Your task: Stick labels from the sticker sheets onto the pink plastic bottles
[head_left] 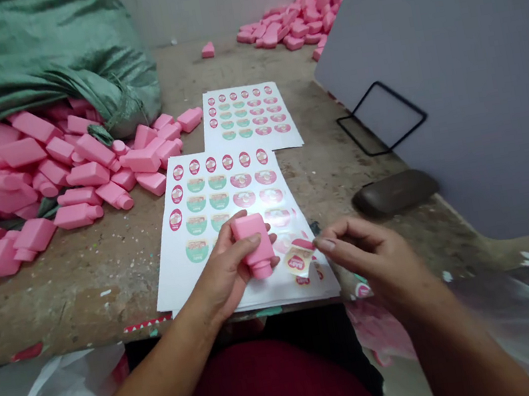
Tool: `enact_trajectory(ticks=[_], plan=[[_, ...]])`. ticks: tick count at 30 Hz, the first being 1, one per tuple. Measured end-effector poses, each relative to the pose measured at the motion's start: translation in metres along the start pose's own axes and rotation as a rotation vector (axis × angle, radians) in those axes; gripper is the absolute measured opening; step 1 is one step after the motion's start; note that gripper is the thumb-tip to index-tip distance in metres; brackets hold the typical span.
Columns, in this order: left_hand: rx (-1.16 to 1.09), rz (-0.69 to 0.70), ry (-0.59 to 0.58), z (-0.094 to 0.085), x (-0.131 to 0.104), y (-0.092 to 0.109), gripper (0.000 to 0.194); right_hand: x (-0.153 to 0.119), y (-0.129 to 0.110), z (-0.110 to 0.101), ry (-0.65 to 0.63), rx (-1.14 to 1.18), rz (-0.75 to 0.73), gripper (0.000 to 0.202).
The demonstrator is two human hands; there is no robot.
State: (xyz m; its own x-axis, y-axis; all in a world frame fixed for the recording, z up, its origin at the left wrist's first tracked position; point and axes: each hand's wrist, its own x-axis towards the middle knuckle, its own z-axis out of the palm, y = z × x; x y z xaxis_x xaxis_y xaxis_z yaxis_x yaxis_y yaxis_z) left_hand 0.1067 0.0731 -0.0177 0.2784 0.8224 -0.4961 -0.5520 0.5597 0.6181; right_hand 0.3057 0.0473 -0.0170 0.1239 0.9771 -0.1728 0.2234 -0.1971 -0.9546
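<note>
My left hand (231,257) is wrapped round a small pink plastic bottle (252,237), its neck pointing toward me. To the right, my right hand (362,249) pinches the edge of a label sticker (299,257) with a pink and cream print. The sticker hangs from thumb and forefinger, a little apart from the bottle. Beneath both lies a sheet of stickers (173,260) with rows of pink and green labels; my left hand and the bottle cover some of them.
A second sticker sheet (250,112) lies behind the first. Pink bottles (88,175) spill from a green sack (29,61) at left, and more bottles (305,15) are heaped at the back right. A dark oblong case (390,194) and a grey panel (469,89) with a black wire frame stand at right.
</note>
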Motion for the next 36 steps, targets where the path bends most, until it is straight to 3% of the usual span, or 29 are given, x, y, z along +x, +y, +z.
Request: enact_trajectory(ticks=[5, 12, 19, 22, 25, 27, 29, 33, 36], plan=[[0.008, -0.031, -0.079, 0.001, -0.013, -0.005, 0.045, 0.002, -0.017, 0.013, -0.147, -0.008, -0.046, 0.038], [0.079, -0.088, -0.057, 0.002, -0.022, -0.005, 0.052, 0.001, -0.030, 0.018, -0.237, -0.013, -0.062, 0.038], [0.108, -0.070, -0.103, 0.005, -0.025, -0.004, 0.052, 0.002, -0.026, 0.020, -0.220, -0.045, -0.074, 0.034], [0.159, -0.089, -0.116, 0.007, -0.029, -0.003, 0.063, 0.001, -0.021, 0.020, -0.185, -0.112, -0.117, 0.033], [0.179, -0.121, -0.099, 0.007, -0.032, 0.000, 0.080, -0.003, -0.015, 0.018, -0.045, -0.277, -0.181, 0.030], [0.169, -0.138, -0.089, 0.008, -0.033, 0.001, 0.081, -0.007, -0.013, 0.017, 0.085, -0.348, -0.216, 0.029], [0.169, -0.146, -0.090, 0.009, -0.033, 0.001, 0.076, -0.010, -0.013, 0.018, 0.131, -0.352, -0.233, 0.028], [0.207, -0.122, -0.107, 0.010, -0.035, -0.001, 0.064, -0.010, -0.015, 0.031, -0.013, -0.273, -0.246, 0.023], [0.269, -0.142, -0.118, -0.008, -0.045, 0.006, 0.065, -0.007, -0.012, 0.040, -0.056, -0.193, -0.278, 0.025]])
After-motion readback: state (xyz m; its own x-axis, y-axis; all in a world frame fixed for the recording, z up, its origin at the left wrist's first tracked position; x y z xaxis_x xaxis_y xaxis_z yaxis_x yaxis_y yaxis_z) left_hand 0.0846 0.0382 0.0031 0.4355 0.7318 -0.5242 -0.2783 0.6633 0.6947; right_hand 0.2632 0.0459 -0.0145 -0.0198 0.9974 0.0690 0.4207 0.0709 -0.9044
